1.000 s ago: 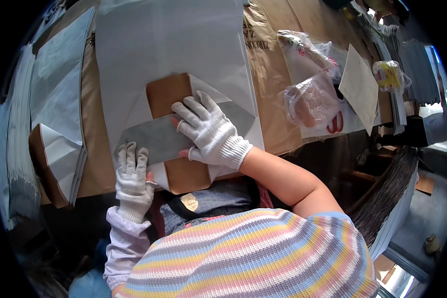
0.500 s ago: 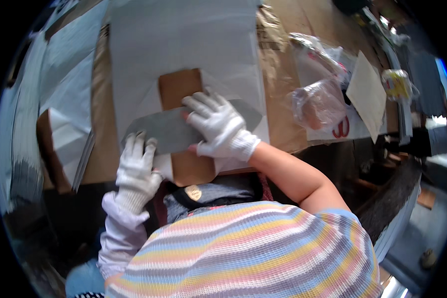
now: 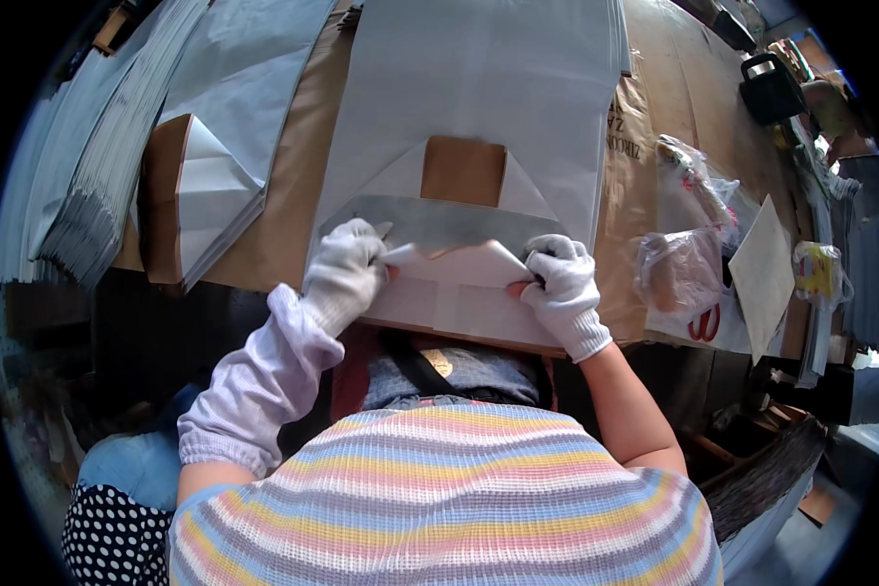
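Note:
A large white paper bag [image 3: 479,88] lies before me on a brown-paper-covered table, its near end opened into a folded bottom with a brown inner square [image 3: 464,172]. Across that bottom lies a flat grey plate [image 3: 444,217]. My left hand [image 3: 348,272], in a white knitted glove, is closed on the left corner of the near white flap [image 3: 459,278]. The gloved right hand [image 3: 565,285] pinches the flap's right corner. Between them the flap is raised and bent up toward the plate, its upper edge uneven. Parts of the fingertips are hidden behind the paper.
To the left are a thick stack of paper sheets [image 3: 103,171] and another bag with a folded brown end [image 3: 166,200]. At right lie a clear plastic bag [image 3: 679,269], red-handled scissors [image 3: 705,322] and a cream sheet [image 3: 764,278]. A dark handled container [image 3: 772,93] stands farther back.
Both hands have gone from lying flat on the plate to gripping the near flap's corners. That flap, earlier spread with its brown side showing, is now lifted and folded inward. The view has shifted.

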### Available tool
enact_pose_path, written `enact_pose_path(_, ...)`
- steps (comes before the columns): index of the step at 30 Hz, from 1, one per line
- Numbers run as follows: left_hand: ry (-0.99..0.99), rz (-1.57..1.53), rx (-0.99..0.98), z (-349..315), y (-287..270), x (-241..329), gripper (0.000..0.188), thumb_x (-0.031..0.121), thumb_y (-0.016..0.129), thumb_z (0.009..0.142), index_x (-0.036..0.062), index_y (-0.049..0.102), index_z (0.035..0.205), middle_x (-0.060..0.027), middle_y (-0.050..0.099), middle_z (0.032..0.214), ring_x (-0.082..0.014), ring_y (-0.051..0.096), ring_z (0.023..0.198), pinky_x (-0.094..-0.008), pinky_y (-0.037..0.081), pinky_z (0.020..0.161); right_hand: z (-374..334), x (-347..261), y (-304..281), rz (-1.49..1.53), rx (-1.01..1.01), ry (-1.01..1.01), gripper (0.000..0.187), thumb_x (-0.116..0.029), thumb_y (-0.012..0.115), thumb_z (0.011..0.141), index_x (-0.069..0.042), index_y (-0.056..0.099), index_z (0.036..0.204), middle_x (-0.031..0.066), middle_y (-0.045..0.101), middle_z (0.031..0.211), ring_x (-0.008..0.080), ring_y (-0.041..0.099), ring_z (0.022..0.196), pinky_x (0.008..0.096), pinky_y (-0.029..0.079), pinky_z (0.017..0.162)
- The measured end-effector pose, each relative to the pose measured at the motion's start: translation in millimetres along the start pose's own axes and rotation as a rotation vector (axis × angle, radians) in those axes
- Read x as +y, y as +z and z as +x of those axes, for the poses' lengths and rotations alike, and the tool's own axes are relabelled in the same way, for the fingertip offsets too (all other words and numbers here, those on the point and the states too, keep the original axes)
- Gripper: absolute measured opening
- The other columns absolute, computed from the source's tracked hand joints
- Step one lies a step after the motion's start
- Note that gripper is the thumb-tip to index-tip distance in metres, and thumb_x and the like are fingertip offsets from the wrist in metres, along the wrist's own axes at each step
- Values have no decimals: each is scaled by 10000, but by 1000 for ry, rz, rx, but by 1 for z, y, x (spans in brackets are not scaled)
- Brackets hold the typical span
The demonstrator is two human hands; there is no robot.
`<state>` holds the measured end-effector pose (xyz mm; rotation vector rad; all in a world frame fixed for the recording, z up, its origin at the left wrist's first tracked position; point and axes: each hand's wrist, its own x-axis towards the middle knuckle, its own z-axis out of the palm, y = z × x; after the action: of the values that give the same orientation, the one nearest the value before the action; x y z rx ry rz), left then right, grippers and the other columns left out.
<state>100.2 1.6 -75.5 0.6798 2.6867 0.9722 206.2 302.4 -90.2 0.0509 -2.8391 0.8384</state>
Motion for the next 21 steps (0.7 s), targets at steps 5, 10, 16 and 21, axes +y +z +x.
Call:
enact_pose_path(5,-430,411,-233,52,-21,41,566,296,852,783,98,658,1276,-149,604,1336,-330,612,1232,-412,502,1063,18,-9,-7,-187,-33,237,509,-331,909,648,-89,664,1022,91,646,1154,330,609,1038,441,526,890)
enact_pose_path(10,-407,501,-241,104,-25,46,854,316,905,709,106,516,1441,-158,600,1384,-348,582,1293,-426,489,1082,74,-20,-20,-405,-224,415,754,-495,870,710,-73,595,1271,123,611,1275,344,610,1152,409,518,992)
enact_pose_path(16,204,692,-414,110,-12,34,400,115,715,830,172,720,1226,-101,694,1296,-306,582,1309,-414,471,1081,93,-9,-25,-105,-287,130,272,-247,782,738,-38,744,907,168,708,1022,356,648,1081,441,532,926)
enact_pose_path(21,511,487,-215,32,-9,-5,717,273,730,785,123,548,1462,-182,481,1541,-400,366,1481,-532,235,1259,28,-13,-2,-134,-211,-290,624,-287,756,739,12,600,1264,213,499,1492,434,413,1438,584,277,1229)
